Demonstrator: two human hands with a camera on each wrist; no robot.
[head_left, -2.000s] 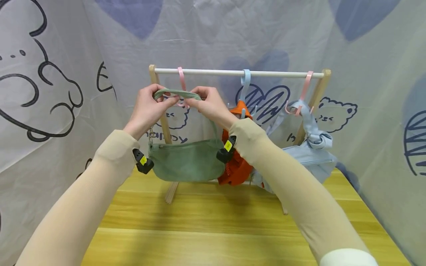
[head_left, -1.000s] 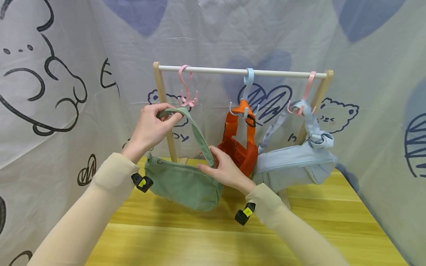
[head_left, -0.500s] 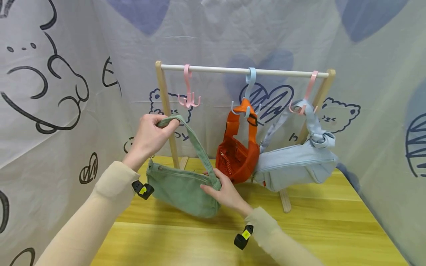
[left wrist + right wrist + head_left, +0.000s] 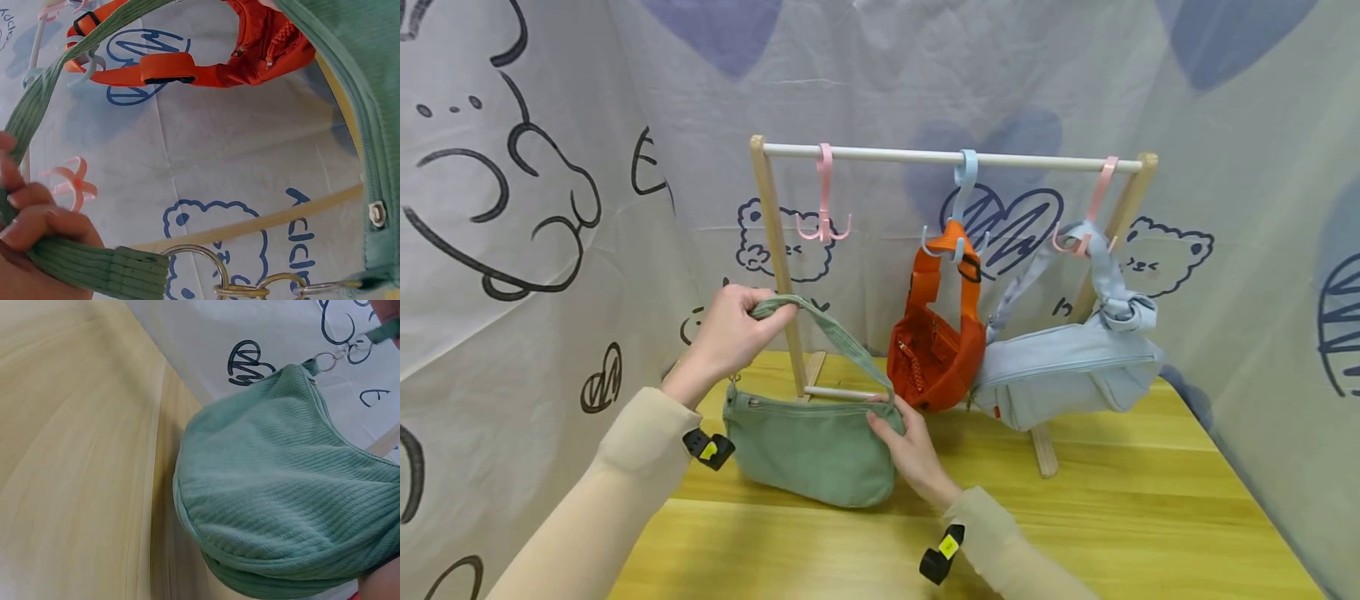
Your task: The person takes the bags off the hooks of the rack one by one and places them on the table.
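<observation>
A green corduroy shoulder bag [image 4: 812, 454] with a zip along its top is held between both hands, low over the wooden table. My left hand [image 4: 730, 333] grips the bag's strap [image 4: 842, 340], fingers curled round it; the left wrist view shows the strap's metal rings [image 4: 240, 290] joining it to the bag. At the bag's upper right corner, my right hand [image 4: 913, 450] pinches the fabric near the strap's end. In the right wrist view the bag's ribbed side fills much of the picture, and only a bit of the hand shows at the lower right edge.
Behind stands a rack with a white rail [image 4: 895, 156]. A bare pink hook [image 4: 824, 200] hangs at its left. An orange bag [image 4: 936, 350] hangs from a blue hook [image 4: 966, 187], and a pale blue bag [image 4: 1067, 371] from another pink hook [image 4: 1099, 196]. Printed cloth surrounds the table [image 4: 1120, 517].
The green bag has come down from beside the left pink hook toward the table. My right hand has moved from the strap's top down to the bag's right corner; my left hand still holds the strap, lower.
</observation>
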